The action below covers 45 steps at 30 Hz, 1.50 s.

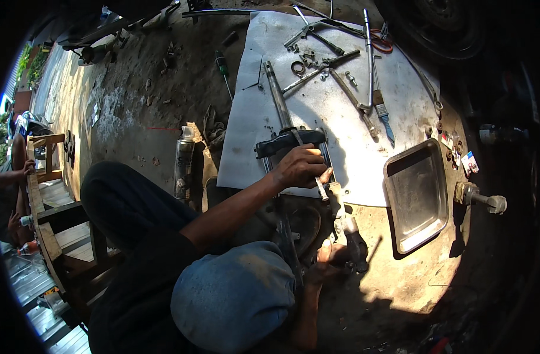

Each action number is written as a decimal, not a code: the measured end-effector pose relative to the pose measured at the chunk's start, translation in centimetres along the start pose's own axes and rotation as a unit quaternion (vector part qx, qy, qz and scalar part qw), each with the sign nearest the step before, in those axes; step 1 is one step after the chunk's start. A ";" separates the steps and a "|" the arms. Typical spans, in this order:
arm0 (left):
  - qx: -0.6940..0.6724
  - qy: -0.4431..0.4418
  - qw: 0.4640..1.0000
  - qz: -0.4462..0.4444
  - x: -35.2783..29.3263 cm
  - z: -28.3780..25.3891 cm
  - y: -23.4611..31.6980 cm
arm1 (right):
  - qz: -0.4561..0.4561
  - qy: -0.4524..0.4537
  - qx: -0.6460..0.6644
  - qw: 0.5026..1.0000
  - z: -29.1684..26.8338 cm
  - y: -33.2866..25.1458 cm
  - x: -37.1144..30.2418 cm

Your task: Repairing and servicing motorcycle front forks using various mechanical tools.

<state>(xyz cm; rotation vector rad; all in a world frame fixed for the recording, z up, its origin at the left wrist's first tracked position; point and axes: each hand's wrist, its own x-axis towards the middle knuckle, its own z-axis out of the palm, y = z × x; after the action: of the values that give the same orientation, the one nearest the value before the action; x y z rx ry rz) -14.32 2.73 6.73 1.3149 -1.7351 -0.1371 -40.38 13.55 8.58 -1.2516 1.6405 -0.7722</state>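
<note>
A motorcycle front fork lies before me, its dark cross clamp (283, 142) on the white sheet (240, 159) and its steering stem (277, 94) pointing away. My left hand (300, 167) is closed round a thin metal bar (298, 137) that slants across the right fork leg (339, 215). The bar's exact kind is unclear. Nearer to me, my right hand (328, 261) wraps the lower end of that leg beside a dark fitting (357, 251). Some of its fingers are hidden behind the leg. The left fork leg (288, 236) runs partly in shadow.
A metal tray (420, 200) stands to the right, near a bolt-like metal part (479, 197). Wrenches, bolts and a blue brush (382, 115) lie on the sheet. At left are a screwdriver (222, 64), spray can (184, 162) and wooden frame (48, 236). A blue cap (234, 298) blocks the lower middle.
</note>
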 end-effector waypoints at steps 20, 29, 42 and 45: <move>-0.011 -0.007 1.000 -0.025 0.4 0.4 -0.6 | -0.003 -0.025 0.066 0.997 0.2 -3.7 1.2; -0.026 -0.010 0.999 -0.019 0.2 0.8 -0.8 | -0.012 0.000 0.053 0.999 2.0 -4.2 0.2; -0.003 -0.019 1.000 -0.024 0.1 1.7 -0.9 | -0.181 0.235 0.160 0.942 5.9 2.5 -0.3; 0.007 -0.028 0.999 -0.022 -0.3 1.2 -1.8 | -0.162 0.188 0.155 0.956 1.3 2.3 -2.6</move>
<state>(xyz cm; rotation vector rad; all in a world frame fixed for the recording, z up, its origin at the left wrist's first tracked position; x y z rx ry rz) -13.85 1.70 4.84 1.3725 -1.7569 -0.1890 -39.85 16.73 6.76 -1.2083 1.5374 -1.4897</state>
